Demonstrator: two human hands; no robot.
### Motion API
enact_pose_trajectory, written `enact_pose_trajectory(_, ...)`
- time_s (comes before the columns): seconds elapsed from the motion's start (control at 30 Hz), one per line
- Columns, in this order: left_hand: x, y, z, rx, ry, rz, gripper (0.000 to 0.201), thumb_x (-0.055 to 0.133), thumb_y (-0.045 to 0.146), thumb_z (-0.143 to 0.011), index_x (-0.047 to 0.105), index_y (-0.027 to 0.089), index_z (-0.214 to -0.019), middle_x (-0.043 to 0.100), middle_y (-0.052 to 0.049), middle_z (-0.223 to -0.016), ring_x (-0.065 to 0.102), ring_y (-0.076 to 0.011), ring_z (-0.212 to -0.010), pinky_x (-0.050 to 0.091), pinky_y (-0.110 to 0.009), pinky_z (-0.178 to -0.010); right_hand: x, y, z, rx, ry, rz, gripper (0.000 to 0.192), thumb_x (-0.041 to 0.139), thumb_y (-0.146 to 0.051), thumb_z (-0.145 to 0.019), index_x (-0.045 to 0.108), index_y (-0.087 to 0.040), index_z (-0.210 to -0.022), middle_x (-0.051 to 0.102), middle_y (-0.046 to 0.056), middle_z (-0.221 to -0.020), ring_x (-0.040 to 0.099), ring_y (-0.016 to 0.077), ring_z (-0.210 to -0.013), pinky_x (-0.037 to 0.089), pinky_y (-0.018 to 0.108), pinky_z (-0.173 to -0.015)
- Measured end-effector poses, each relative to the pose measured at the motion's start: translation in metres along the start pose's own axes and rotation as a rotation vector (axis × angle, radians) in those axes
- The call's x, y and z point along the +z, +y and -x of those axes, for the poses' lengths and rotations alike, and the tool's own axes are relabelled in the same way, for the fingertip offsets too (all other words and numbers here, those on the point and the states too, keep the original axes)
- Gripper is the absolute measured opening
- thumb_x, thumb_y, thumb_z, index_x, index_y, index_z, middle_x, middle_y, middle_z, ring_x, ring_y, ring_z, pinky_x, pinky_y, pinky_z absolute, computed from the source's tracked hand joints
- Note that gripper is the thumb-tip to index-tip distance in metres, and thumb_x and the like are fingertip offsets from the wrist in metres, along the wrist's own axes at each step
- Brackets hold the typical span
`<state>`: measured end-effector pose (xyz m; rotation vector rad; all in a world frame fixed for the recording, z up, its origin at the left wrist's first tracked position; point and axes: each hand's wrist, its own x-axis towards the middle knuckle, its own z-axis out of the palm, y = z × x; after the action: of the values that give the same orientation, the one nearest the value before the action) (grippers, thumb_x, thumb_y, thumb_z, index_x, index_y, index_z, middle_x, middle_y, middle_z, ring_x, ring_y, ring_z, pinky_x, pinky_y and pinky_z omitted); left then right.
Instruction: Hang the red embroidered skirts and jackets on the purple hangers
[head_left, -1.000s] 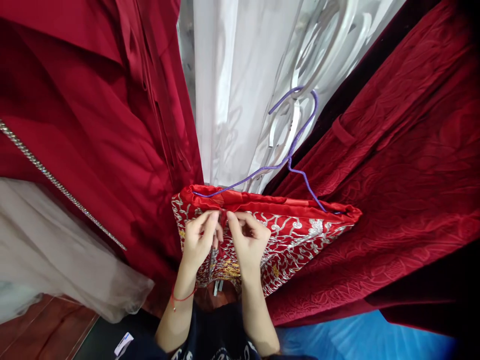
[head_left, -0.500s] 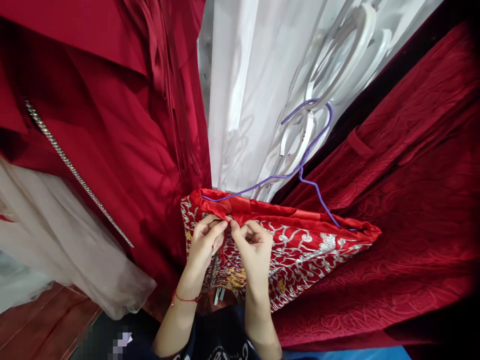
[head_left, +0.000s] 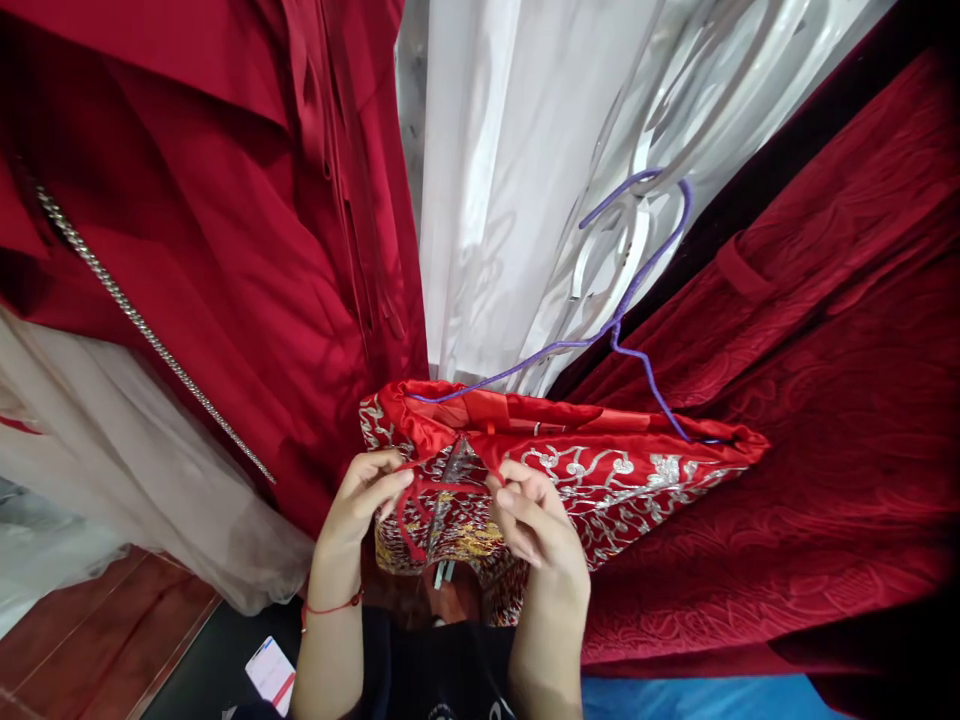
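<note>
A red satin garment with silver and gold embroidery hangs by its waistband from a purple wire hanger. My left hand, with a thin red bracelet at the wrist, pinches one side of a red drawstring below the waistband's left part. Across a small gap, my right hand is closed on the other side of the drawstring. The string comes out near the gathered front opening, and part of it loops down over the embroidery. My right fingertips partly cover their grip.
A white scrolled metal frame carries the hanger's hook. Dark red dresses hang at left, with patterned red cloth at right. Pale tulle drapes at lower left above a brown tiled floor. A white card lies low.
My hands have moved apart, left hand leftward and right hand rightward, both slightly lower. The drawstring now shows between them, and the waistband's front opening is visible.
</note>
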<state>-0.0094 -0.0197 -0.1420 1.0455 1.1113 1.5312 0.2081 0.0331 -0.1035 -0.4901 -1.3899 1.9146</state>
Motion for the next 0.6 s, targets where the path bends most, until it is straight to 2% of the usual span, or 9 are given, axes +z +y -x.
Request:
enact_pose_trajectory(0.1, -0.013, -0.003, 0.005, 0.007, 0.127, -0.072, 0.039, 0.072, 0.043, -0.081, 0.052, 0.018, -0.059, 0.040, 0.006, -0.046, 0.032, -0.0045, -0.039, 0.024, -0.019, -0.040, -0.019, -0.005, 0.017, 0.029, 0.078, 0.196, 0.026, 0.067, -0.044, -0.088, 0.057, -0.020, -0.083, 0.042, -0.012, -0.036, 0.021, 0.0025, -0.026, 0.011, 0.016, -0.033)
enact_pose_trajectory(0.17, -0.016, -0.004, 0.005, 0.029, 0.179, -0.121, 0.039, 0.070, 0.041, -0.084, 0.051, 0.017, -0.060, 0.041, 0.006, -0.047, 0.035, -0.0050, -0.043, 0.029, -0.019, -0.045, -0.028, -0.006, 0.024, 0.008, 0.226, 0.312, 0.027, 0.067, -0.044, -0.087, 0.057, -0.019, -0.081, 0.042, -0.012, -0.037, 0.022, 0.0028, -0.027, 0.013, 0.017, -0.033)
enact_pose_trajectory(0.3, -0.016, -0.008, 0.004, 0.072, 0.255, -0.206, 0.033, 0.067, 0.037, -0.087, 0.053, 0.017, -0.065, 0.043, 0.006, -0.050, 0.039, -0.0063, -0.048, 0.032, -0.020, -0.049, -0.041, -0.005, 0.034, -0.224, 0.805, 0.520, 0.026, 0.069, -0.040, -0.082, 0.054, -0.019, -0.077, 0.042, -0.010, -0.046, 0.032, 0.0043, -0.036, 0.023, 0.017, -0.037)
enact_pose_trajectory(0.37, -0.017, -0.009, 0.004, 0.128, 0.343, -0.242, 0.023, 0.065, 0.035, -0.088, 0.057, 0.018, -0.074, 0.045, 0.006, -0.054, 0.041, -0.0074, -0.050, 0.035, -0.020, -0.051, -0.044, -0.004, 0.040, -0.341, 0.995, 0.684, 0.020, 0.070, -0.034, -0.079, 0.057, -0.018, -0.082, 0.050, -0.007, -0.057, 0.041, 0.0055, -0.042, 0.031, 0.018, -0.041)
enact_pose_trajectory(0.43, -0.016, -0.006, 0.007, 0.249, 0.480, -0.307, 0.014, 0.066, 0.031, -0.086, 0.061, 0.019, -0.090, 0.055, 0.003, -0.069, 0.051, -0.0101, -0.061, 0.041, -0.020, -0.056, -0.041, -0.005, 0.044, -0.457, 1.051, 0.851, 0.024, 0.070, -0.029, -0.078, 0.059, -0.018, -0.096, 0.059, -0.002, -0.074, 0.049, 0.0069, -0.049, 0.036, 0.019, -0.044)
enact_pose_trajectory(0.5, -0.010, 0.001, 0.011, 0.445, 0.630, -0.416, 0.027, 0.068, 0.028, -0.082, 0.059, 0.020, -0.106, 0.061, -0.004, -0.096, 0.060, -0.0157, -0.084, 0.047, -0.023, -0.064, -0.032, -0.006, 0.045, -0.607, 1.030, 0.973, 0.035, 0.069, -0.025, -0.079, 0.057, -0.018, -0.111, 0.061, 0.005, -0.095, 0.056, 0.0096, -0.060, 0.040, 0.021, -0.047)
enact_pose_trajectory(0.57, 0.002, 0.013, 0.015, 0.670, 0.722, -0.551, 0.036, 0.068, 0.027, -0.080, 0.058, 0.020, -0.114, 0.060, -0.009, -0.115, 0.060, -0.0221, -0.104, 0.051, -0.029, -0.073, -0.015, -0.006, 0.042, -0.784, 0.980, 1.049, 0.034, 0.066, -0.019, -0.080, 0.059, -0.019, -0.113, 0.060, 0.008, -0.104, 0.061, 0.0149, -0.076, 0.046, 0.024, -0.054)
enact_pose_trajectory(0.6, 0.010, 0.020, 0.017, 0.775, 0.727, -0.618, 0.036, 0.067, 0.026, -0.080, 0.059, 0.020, -0.114, 0.060, -0.011, -0.117, 0.059, -0.0242, -0.108, 0.052, -0.034, -0.079, -0.004, -0.005, 0.039, -0.858, 0.935, 1.070, 0.030, 0.064, -0.015, -0.080, 0.061, -0.019, -0.110, 0.061, 0.008, -0.102, 0.062, 0.0171, -0.082, 0.049, 0.026, -0.058)
